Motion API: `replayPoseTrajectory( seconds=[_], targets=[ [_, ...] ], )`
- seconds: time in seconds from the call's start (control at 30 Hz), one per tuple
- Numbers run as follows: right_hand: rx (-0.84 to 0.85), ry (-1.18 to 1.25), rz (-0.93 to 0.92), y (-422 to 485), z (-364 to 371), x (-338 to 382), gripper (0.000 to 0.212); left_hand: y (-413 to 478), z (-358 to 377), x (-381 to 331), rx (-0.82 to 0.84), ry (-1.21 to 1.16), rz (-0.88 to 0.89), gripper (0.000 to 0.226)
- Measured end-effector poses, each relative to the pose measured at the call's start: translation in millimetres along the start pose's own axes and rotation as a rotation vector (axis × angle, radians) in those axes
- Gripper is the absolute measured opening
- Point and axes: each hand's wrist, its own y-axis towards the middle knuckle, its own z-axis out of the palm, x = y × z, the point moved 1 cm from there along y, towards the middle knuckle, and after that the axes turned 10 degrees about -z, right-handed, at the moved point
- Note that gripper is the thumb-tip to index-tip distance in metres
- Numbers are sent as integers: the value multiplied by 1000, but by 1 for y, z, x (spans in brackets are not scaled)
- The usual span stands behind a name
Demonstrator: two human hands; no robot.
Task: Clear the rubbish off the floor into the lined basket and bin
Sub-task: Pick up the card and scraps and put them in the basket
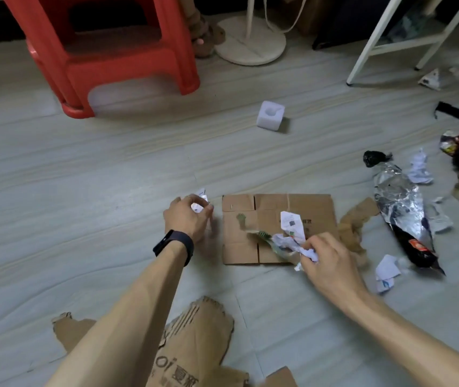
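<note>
Left hand: the left hand (187, 219), with a black band (173, 245) on the wrist, is low over the floor and pinches a small white scrap of paper (199, 202) between thumb and fingers.
Right hand: the right hand (331, 263) grips a bunch of crumpled white paper (292, 230). Something thin and green is caught in the bunch; I cannot tell what it is.
Between the hands: a flat brown cardboard sheet (314, 208) lies on the pale grey wood-pattern floor (111, 169). The bunch is over its near right part.
Rubbish at the right: a piece of crumpled brown paper (353, 227) touches the right edge of the sheet. Beside it lies a long crumpled silver foil bag (401, 202) with a black near end. Two crumpled white paper balls (419, 169) (387, 270) lie near the two ends of the bag.
Rubbish in front of me: a torn brown cardboard piece with printed letters (194, 344) is on the floor, partly hidden by the left forearm.
Further back: a white foam block with a round hollow (270, 116) stands alone, well apart from both hands.
Furniture: a red plastic stool (127, 68) stands at the far left. A round white stand base (250, 43) is beside it, and the white metal frame legs (373, 43) are at the far right.
</note>
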Motion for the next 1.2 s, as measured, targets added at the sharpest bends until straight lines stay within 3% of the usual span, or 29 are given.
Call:
replayPoseTrajectory(
  seconds=[0.17,0.27,0.4,0.67,0.83,0.97,1.1,1.2],
  targets=[
    [131,-29,-11,-49,24,-13,8,-21,42,-1,-142,510,93,25],
    [120,6,-10,-73,32,-16,13,-39,47,15,-116,550,144,28],
    [118,30,25,-105,32,-16,11,-77,35,45,-101,576,179,11],
    [185,89,-55,-126,-35,25,13,-179,-60,81,-119,366,137,36],
    [166,164,-192,-140,-114,115,29,-279,-166,97,-236,241,172,24],
    [183,136,-397,-153,-170,200,17,-357,-252,123,-383,161,176,20],
    [156,93,-534,-169,-205,263,18,-406,-307,158,-491,133,155,16],
    [157,91,-586,-190,-217,306,22,-437,-342,198,-548,127,45,17]
  ],
)
